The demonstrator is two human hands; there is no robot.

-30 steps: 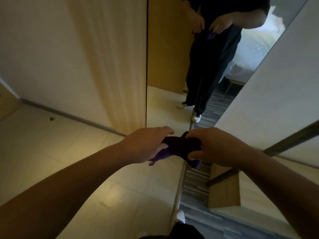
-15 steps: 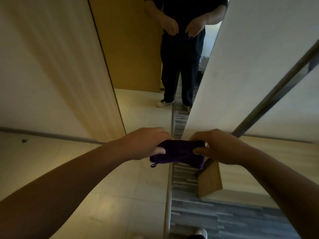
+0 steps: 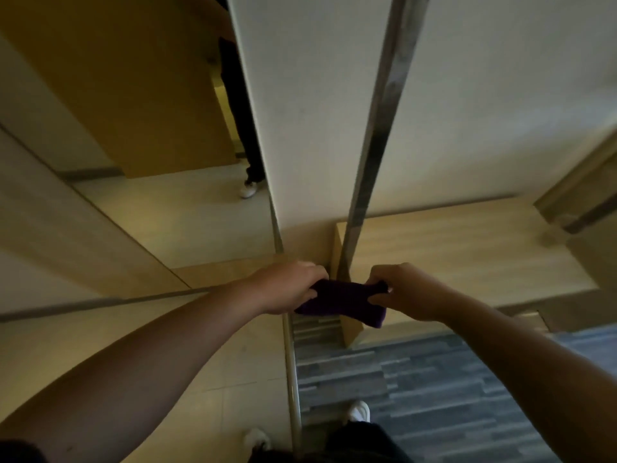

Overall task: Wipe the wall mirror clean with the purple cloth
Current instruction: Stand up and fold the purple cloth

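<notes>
The purple cloth (image 3: 340, 300) stretches between both hands: left hand (image 3: 288, 287) fingers curl round its left end, right hand (image 3: 405, 290) fingers pinch its right end.

Both arms outstretched; left hand (image 3: 288, 289) and right hand (image 3: 405, 290) each pinching cloth (image 3: 340, 300) end.

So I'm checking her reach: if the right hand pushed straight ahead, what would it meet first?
Probably the light wooden cabinet below the white wall; depth is unclear. The right hand holds the purple cloth.
</notes>
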